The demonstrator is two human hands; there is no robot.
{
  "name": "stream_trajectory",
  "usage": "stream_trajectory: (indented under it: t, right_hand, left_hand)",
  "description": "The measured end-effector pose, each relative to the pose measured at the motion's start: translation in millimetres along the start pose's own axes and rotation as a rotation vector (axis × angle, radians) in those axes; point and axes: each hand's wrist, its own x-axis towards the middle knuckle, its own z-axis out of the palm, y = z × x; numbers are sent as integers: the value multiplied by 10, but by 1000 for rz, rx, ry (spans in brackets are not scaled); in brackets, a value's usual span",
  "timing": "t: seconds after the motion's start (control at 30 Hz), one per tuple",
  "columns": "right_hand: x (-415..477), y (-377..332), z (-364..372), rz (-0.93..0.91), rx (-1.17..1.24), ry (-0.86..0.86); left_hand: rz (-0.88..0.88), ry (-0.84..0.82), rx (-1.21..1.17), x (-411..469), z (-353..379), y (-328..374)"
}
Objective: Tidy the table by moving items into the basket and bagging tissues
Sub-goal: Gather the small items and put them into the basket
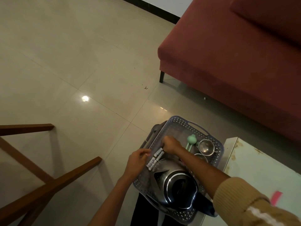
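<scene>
A grey-blue perforated plastic basket [175, 126] sits low at the centre right, beside a white table [254, 162]. Inside it lie a steel electric kettle [175, 185], two small steel bowls [206, 146], a mint-green spoon-like utensil [190, 139] and several white marker pens [155, 158] along the left wall. My right hand [171, 145] reaches into the basket and closes on the far ends of the markers. My left hand [138, 158] rests at the basket's left rim, fingers touching the near ends of the markers. No tissues or bag are visible.
A dark red sofa [236, 59] fills the upper right. Wooden furniture legs [48, 178] cross the lower left. Beige floor tiles [73, 54] cover the remaining area. A pink strip [276, 197] lies on the white table. Something dark sits under the basket.
</scene>
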Motion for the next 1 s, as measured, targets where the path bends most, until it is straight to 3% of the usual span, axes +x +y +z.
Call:
stream_trajectory:
  t: [0.63, 0.87, 1.0]
  right_hand:
    - [21, -303, 77, -89, 11, -501]
    - [-124, -385, -34, -128, -35, -507]
    - [-370, -332, -240, -66, 193, -365]
  left_hand:
    - [-28, 42, -9, 35, 6, -69]
    - [-44, 9, -7, -3, -2, -1]
    - [4, -40, 71, -72, -29, 192]
